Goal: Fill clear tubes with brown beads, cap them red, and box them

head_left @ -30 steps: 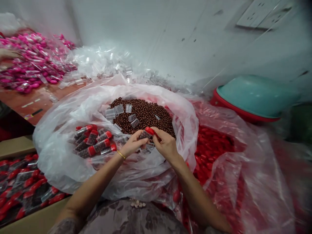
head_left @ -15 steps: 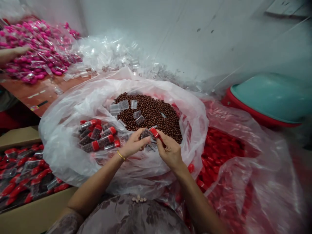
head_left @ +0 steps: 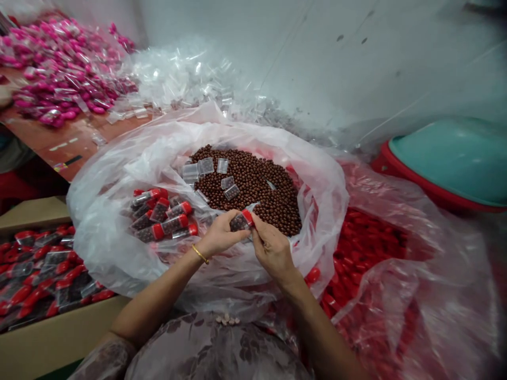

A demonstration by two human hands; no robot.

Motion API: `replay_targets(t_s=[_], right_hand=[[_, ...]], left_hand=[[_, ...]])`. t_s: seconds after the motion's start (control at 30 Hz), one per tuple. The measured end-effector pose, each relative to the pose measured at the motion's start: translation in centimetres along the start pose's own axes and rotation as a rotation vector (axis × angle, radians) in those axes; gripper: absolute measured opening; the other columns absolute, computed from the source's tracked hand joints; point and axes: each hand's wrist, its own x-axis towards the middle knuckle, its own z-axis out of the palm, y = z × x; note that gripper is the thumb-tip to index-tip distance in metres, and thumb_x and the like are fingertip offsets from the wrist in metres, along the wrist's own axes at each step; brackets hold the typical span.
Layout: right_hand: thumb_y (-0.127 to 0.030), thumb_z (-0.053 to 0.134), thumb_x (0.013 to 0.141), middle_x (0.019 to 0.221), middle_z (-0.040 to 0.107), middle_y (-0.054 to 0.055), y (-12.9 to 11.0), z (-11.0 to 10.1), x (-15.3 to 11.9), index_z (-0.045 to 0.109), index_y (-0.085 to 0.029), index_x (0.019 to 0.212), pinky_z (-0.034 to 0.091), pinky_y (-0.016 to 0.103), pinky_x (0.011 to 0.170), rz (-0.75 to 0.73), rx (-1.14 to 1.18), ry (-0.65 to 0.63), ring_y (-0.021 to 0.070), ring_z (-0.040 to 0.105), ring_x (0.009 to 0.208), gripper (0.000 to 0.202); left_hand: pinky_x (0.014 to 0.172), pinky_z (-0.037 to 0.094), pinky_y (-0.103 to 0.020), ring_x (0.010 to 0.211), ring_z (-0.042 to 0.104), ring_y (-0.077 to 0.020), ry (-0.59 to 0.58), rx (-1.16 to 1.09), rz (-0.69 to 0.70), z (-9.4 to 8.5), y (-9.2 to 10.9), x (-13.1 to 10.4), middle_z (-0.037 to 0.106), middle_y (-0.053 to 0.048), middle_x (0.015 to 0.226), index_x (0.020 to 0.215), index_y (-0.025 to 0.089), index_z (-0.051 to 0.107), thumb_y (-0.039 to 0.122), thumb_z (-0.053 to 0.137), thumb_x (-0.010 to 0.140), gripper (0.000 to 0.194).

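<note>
Closed around a small clear plastic jar of brown balls is my left hand. A red cap sits on the jar's right end, and my right hand pinches it between thumb and fingers. Both hands are over the near edge of a heap of brown balls in a large white plastic bag. Several empty clear jars lie on the balls. Left of my hands, several filled, red-capped jars are piled on the bag's plastic.
A cardboard box at left holds many red-capped jars. To the right, loose red caps fill another plastic bag. Behind are clear jars and pink-capped ones; a teal basin rests in a red one.
The red cap now sits straight on the jar, where it was tilted before. The view has shifted slightly, and another person's hand at the far left has mostly left the frame.
</note>
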Motion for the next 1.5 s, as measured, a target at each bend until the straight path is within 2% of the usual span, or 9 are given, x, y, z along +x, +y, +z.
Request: replay_targets(t_s=[0.1,0.27,0.43,0.63,0.83,1.0,1.17,1.33,1.5], right_hand=[[-0.01,0.046,0.087,0.102,0.068,0.011,0.1,-0.8,-0.1,0.038,-0.018,0.139,0.055,0.032,0.075,-0.092,0.05,-0.022,0.0183,0.065,0.086,0.053],[-0.008,0.044,0.086,0.093,0.068,0.011,-0.2,-2.8,-0.3,0.024,-0.016,0.145,0.054,0.03,0.066,-0.216,0.01,-0.19,0.018,0.063,0.075,0.063],[-0.008,0.043,0.087,0.089,0.067,0.01,-1.0,-3.3,-0.8,0.019,-0.017,0.147,0.052,0.029,0.064,-0.228,0.028,-0.252,0.0179,0.06,0.072,0.065],[-0.008,0.042,0.088,0.081,0.065,0.009,-1.4,-3.2,-2.0,0.018,-0.012,0.146,0.05,0.029,0.059,-0.253,0.033,-0.303,0.0172,0.057,0.067,0.064],[-0.008,0.039,0.089,0.077,0.063,0.008,-1.7,-3.9,-2.1,0.023,-0.009,0.143,0.049,0.029,0.058,-0.269,0.013,-0.384,0.0171,0.057,0.066,0.056],[-0.007,0.04,0.088,0.073,0.063,0.007,-1.5,-2.6,-2.0,0.025,-0.007,0.141,0.048,0.029,0.055,-0.251,-0.069,-0.325,0.0174,0.056,0.062,0.056],[-0.008,0.036,0.087,0.08,0.065,0.01,-0.8,0.1,-2.3,0.03,-0.006,0.137,0.05,0.03,0.059,-0.234,-0.131,-0.323,0.0185,0.06,0.067,0.05],[-0.011,0.035,0.088,0.071,0.063,0.01,-0.5,1.2,-2.9,0.047,-0.001,0.124,0.048,0.028,0.053,-0.165,-0.117,-0.365,0.0173,0.058,0.061,0.039],[-0.012,0.041,0.086,0.074,0.064,0.006,0.0,0.6,-3.1,0.056,-0.009,0.118,0.05,0.024,0.06,-0.01,0.216,-0.333,0.0132,0.06,0.064,0.035]], left_hand=[[0.058,0.036,-0.019,0.061,0.042,-0.0076,-0.058,0.009,-0.003,-0.3,0.1,-0.2,0.048,0.003,0.069,0.083,0.012,0.055,0.027,0.066,0.066,0.025],[0.057,0.035,-0.019,0.061,0.042,-0.0082,-0.185,0.041,0.013,-0.5,-0.1,-0.8,0.048,0.002,0.069,0.082,0.012,0.055,0.032,0.063,0.068,0.026],[0.05,0.029,-0.018,0.056,0.037,-0.0067,-0.147,0.312,0.068,-0.4,-0.1,-1.6,0.044,0.004,0.06,0.069,0.013,0.052,0.03,0.061,0.068,0.018],[0.05,0.029,-0.016,0.055,0.037,-0.0053,-0.263,0.36,0.064,-0.5,-1.0,-1.9,0.043,0.006,0.057,0.065,0.013,0.05,0.022,0.06,0.063,0.013],[0.058,0.037,-0.017,0.063,0.047,-0.0075,-0.39,0.318,0.137,-0.7,-1.4,-1.5,0.054,0.004,0.071,0.084,0.013,0.057,0.016,0.056,0.061,0.024],[0.059,0.037,-0.019,0.062,0.047,-0.0092,-0.239,0.411,0.153,-0.2,-2.3,-1.1,0.054,0.003,0.068,0.083,0.013,0.06,0.013,0.053,0.058,0.026],[0.069,0.043,-0.021,0.073,0.054,-0.0123,0.004,0.21,0.084,0.7,-4.8,-1.2,0.061,0.001,0.081,0.092,0.013,0.061,0.012,0.054,0.057,0.036],[0.063,0.041,-0.02,0.066,0.049,-0.0103,0.012,0.138,0.027,0.8,-6.4,-1.5,0.057,0.002,0.074,0.089,0.013,0.06,0.013,0.055,0.055,0.034],[0.064,0.041,-0.021,0.067,0.049,-0.0109,-0.026,0.171,0.064,0.7,-5.9,-1.8,0.055,0.002,0.078,0.099,0.014,0.056,0.014,0.055,0.057,0.042]])
